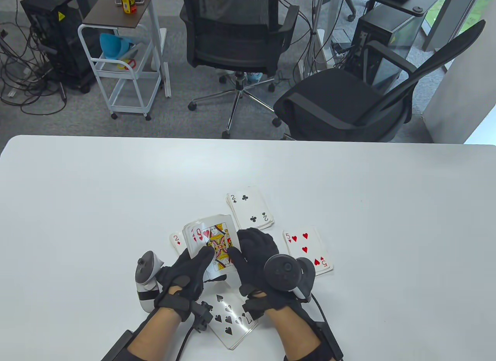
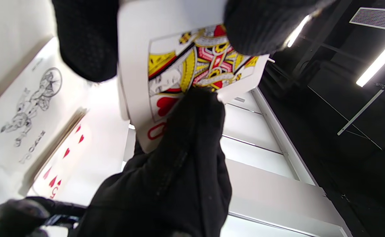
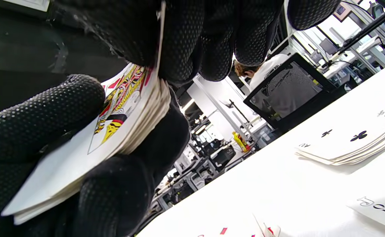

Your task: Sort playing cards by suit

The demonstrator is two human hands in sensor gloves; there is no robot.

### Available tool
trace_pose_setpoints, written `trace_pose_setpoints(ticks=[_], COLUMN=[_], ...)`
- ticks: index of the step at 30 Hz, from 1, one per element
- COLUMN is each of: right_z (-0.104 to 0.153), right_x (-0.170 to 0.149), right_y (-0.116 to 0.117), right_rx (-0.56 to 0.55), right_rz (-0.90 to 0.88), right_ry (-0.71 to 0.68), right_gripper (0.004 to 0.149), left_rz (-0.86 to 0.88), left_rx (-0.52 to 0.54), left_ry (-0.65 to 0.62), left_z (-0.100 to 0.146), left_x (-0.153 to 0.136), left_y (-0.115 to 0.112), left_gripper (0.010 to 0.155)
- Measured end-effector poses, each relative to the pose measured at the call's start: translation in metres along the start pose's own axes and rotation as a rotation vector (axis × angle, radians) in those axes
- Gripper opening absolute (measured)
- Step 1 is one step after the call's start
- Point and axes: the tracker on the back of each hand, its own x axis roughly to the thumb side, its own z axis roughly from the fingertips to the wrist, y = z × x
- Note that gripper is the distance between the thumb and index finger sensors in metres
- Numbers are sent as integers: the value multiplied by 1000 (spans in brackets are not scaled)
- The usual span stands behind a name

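A white bench (image 1: 116, 190) fronts an office with two black chairs (image 1: 240, 31) and a white cart (image 1: 124, 66). Both the left hand (image 1: 186, 275) and right hand (image 1: 252, 256) grip a card deck (image 1: 213, 240), queen of hearts on top. Around the deck lie club (image 1: 250, 208), heart (image 1: 308, 250), spade (image 1: 228, 318) and diamond (image 1: 176, 241) piles. Beyond them the bench lies bare. Only the left wrist view shows a joker card (image 2: 31, 108).
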Motion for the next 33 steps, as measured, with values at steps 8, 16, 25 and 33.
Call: trace_pose_setpoints(ticks=[8, 16, 25, 33], right_z=[1, 1, -3, 5], right_x=[-7, -6, -24, -62], right_y=[-7, -9, -40, -103], right_rx=[-87, -75, -168, -352], right_rz=[-57, -35, -22, -3], right_ry=[61, 35, 103, 263], right_gripper=[40, 48, 38, 40], left_rz=[-15, -26, -35, -32], left_rx=[15, 51, 54, 47], left_ry=[-81, -67, -40, -37], left_z=[2, 3, 3, 3], left_x=[6, 7, 7, 7], left_y=[-4, 0, -1, -1], left_gripper=[55, 53, 52, 52])
